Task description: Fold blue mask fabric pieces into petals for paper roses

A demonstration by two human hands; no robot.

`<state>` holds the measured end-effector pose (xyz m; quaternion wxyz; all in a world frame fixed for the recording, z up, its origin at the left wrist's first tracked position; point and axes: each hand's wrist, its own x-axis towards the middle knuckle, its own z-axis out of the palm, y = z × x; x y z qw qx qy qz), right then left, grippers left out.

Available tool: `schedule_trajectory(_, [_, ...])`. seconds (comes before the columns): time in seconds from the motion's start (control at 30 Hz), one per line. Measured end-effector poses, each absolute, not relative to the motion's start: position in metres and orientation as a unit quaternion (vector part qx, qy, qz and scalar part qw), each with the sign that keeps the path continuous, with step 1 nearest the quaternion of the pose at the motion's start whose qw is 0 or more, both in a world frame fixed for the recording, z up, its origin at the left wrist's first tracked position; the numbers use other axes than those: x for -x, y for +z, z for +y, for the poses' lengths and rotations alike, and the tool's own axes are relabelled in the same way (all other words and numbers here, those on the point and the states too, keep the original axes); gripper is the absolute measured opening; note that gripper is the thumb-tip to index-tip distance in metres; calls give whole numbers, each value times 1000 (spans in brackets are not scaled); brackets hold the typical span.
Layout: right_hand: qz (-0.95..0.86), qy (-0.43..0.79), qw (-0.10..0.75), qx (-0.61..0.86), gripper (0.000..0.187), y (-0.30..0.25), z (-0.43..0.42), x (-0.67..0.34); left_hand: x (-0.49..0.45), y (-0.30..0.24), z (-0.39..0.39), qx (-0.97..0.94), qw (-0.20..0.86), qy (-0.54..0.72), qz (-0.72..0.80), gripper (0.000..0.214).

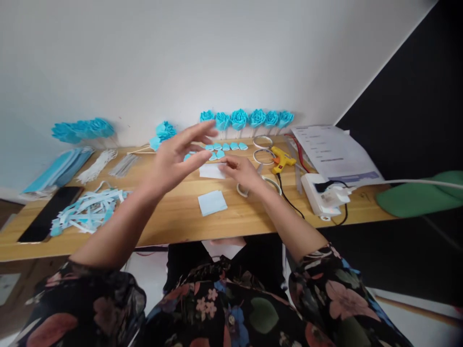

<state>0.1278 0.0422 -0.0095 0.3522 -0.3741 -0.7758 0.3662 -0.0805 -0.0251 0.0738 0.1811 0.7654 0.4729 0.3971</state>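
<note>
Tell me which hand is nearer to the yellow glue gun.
Right. The right hand is just left of the yellow glue gun, by the white piece; the left hand is raised, open, farther to the left.

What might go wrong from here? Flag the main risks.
The yellow glue gun has a black cord running close beside the right forearm, which might snag it. The left hand, near the small blue pieces, could brush and scatter them. The phone lies close to the front edge of the table and might get nudged off.
</note>
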Motion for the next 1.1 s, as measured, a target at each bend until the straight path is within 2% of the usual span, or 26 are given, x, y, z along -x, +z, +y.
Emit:
schedule_trajectory(0.07, [-785, 345, 354, 374, 28, -2, 43, -128, 79, 62, -10, -725, 236, 435, 479, 71])
schedule_trajectory(0.17, [-788, 338, 362, 364, 29, 8, 45, -128, 76, 32, 11, -649, 417, 415, 482, 81])
schedule_trajectory(0.23, [-787, 347, 365, 356, 32, 12, 47, -127, 72, 14, 16, -584, 529, 390, 476, 67])
schedule_trajectory(0.3, [-783, 358, 365, 355, 36, 12, 50, -125, 68, 3, 15, -535, 585, 383, 475, 50])
schedule_trajectory(0.4, [-747, 373, 406, 373, 37, 8, 54, -123, 65, 0, 12, -485, 598, 432, 470, 37])
schedule_trajectory(0.53, [-710, 375, 463, 375, 30, -2, 51, -124, 68, 0, 13, -445, 594, 494, 452, 27])
schedule_trajectory(0.8, [-785, 331, 398, 341, 21, -18, 44, -127, 70, -15, 6, -404, 646, 491, 423, 19])
schedule_trajectory(1.1, [-786, 335, 421, 305, 9, -27, 51, -129, 67, -17, 4, -416, 653, 449, 445, 23])
